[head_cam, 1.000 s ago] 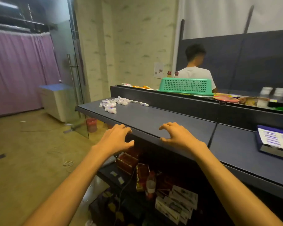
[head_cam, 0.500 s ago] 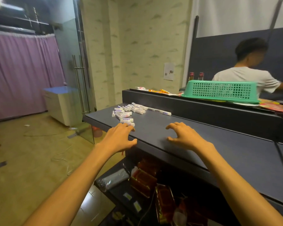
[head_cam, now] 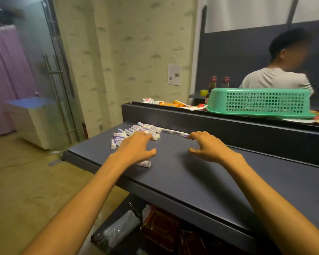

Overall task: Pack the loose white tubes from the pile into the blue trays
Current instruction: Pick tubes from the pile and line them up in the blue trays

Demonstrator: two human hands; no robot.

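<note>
A dark matte worktop (head_cam: 201,181) runs from the left end, where its corner drops to a bare tan floor (head_cam: 26,190), along to the right, backed by a raised dark ledge (head_cam: 228,126); behind stand a pale patterned wall, a glass door with steel handles (head_cam: 59,96) and a purple curtain (head_cam: 6,80). The loose white tubes (head_cam: 142,130) lie in a pile at the far left of the worktop against the ledge, a few trailing rightward in a row, one more (head_cam: 144,163) lying apart just under the left wrist. The left hand (head_cam: 136,148) hovers over the pile, fingers spread and lightly bent, gripping nothing; the right hand (head_cam: 208,146) hangs likewise wide beside it, fingertips near the row's end — the stretch of worktop between and nearer the front edge is bare. On the ledge a green perforated basket (head_cam: 261,102) sits upside down beside snack wrappers (head_cam: 173,103); a person in a white shirt (head_cam: 276,78) stands beyond
</note>
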